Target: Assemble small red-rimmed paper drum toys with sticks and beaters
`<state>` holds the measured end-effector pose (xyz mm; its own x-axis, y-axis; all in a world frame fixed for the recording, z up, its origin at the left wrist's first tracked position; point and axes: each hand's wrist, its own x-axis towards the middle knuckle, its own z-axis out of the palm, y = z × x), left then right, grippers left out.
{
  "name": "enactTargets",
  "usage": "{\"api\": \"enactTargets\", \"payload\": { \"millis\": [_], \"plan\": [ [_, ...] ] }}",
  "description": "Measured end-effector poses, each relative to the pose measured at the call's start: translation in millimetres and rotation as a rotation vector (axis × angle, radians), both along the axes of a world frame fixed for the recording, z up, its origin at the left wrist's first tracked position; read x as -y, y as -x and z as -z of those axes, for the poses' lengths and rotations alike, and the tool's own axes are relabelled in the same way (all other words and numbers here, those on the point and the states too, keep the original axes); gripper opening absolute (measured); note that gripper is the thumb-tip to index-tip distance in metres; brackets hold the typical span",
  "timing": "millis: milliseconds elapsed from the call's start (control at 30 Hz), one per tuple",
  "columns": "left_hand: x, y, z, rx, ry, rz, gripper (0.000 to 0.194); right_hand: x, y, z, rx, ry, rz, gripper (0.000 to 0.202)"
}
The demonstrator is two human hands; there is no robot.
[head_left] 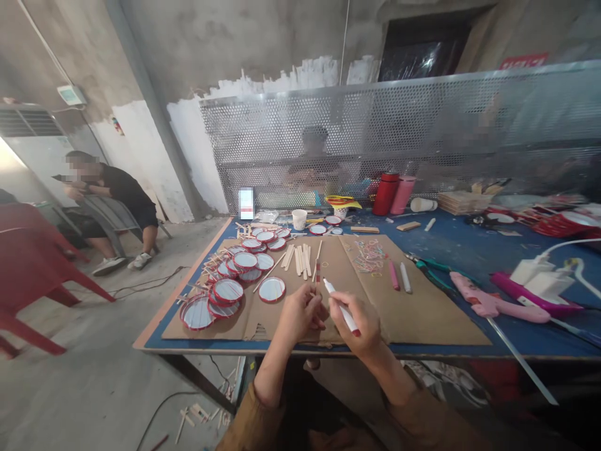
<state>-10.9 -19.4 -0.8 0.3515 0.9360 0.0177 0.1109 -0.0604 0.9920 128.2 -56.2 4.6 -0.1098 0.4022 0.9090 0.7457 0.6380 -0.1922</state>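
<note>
My right hand (359, 316) is closed around a white marker (345, 310) with a red end, its dark tip pointing up and left. Beside it, my left hand (305, 310) pinches a thin wooden stick (318, 274) that carries red bands. The marker tip is close to this stick; I cannot tell whether they touch. Just beyond the left hand lie several plain wooden craft sticks (303, 260). Left of it is a round, red-rimmed disc (272, 289), with a heap of similar discs (228, 290) farther left. Everything here rests on a flattened cardboard sheet (422, 319).
Colored rubber bands (370, 255) and pink and white sticks (393, 275) lie on the cardboard. To the right are pliers (429, 272), a pink glue gun (493, 304) and a power strip (535, 294). A red bottle (385, 194) and paper cup (299, 218) stand behind. A person (117, 200) sits left.
</note>
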Motion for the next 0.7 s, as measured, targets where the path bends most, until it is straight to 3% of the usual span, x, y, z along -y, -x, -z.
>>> {"api": "enactTargets", "payload": {
  "millis": [133,500,700],
  "plan": [
    [1.3,0.6,-3.2,-0.021,-0.027,-0.018,0.015,0.0,2.3,-1.6,0.015,0.080,-0.050,0.011],
    [1.4,0.2,-1.6,-0.018,-0.027,-0.002,0.016,-3.6,4.1,-0.3,0.027,0.074,-0.062,0.011],
    [1.0,0.8,-1.8,-0.008,-0.027,-0.010,0.017,-5.1,3.2,2.4,-0.010,0.059,0.013,0.010]
  ]
}}
